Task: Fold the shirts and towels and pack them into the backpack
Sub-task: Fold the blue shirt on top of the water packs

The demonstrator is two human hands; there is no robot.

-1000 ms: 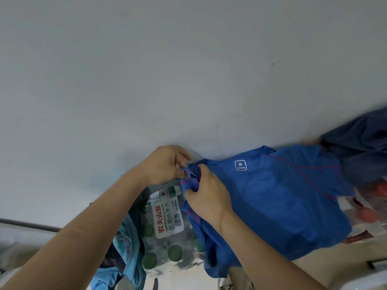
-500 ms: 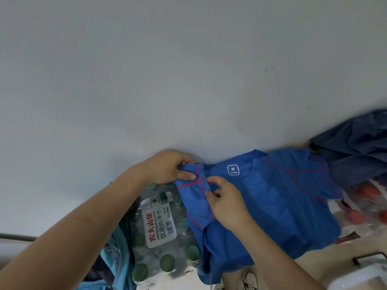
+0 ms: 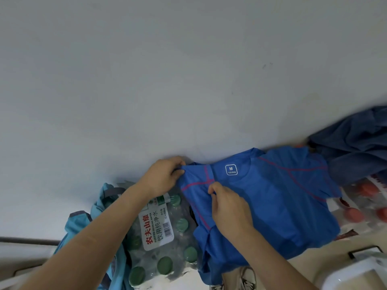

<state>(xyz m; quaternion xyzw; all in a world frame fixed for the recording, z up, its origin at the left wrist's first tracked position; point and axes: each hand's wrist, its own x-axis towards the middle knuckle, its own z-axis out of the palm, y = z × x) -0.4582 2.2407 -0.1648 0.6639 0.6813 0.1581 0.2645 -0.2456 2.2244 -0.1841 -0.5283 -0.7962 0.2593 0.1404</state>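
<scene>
Blue stretch fabric with pink seams sits in both grips. They are bare hands, seen from the head camera I am watching remotely. The left grip (image 3: 162,177) pinches the outer end of one sleeve, fingers curled round its edge. The right grip (image 3: 228,206) pinches the same sleeve just beside it, near the pink seam where the sleeve meets the body.

The blue shirt (image 3: 272,206) spreads away from both grips to the right and hangs down toward me. Its collar, with a white "M" size label (image 3: 231,169), lies close to the wall. The long axis seems to run from that collar back toward me, so I judge the sleeve would fold rightward across the body. The left grip, at the free end, is the one placed to carry it over.

No tabletop shows. The shirt lies over a shrink-wrapped pack of green-capped water bottles (image 3: 159,231) on its left and a pack with red caps (image 3: 360,206) on its right. A light blue fabric item (image 3: 79,225) sits left of the green pack; it may be the backpack, but I cannot tell. A dark navy garment (image 3: 351,147) is heaped at far right. A plain pale wall (image 3: 188,70) fills the upper view.
</scene>
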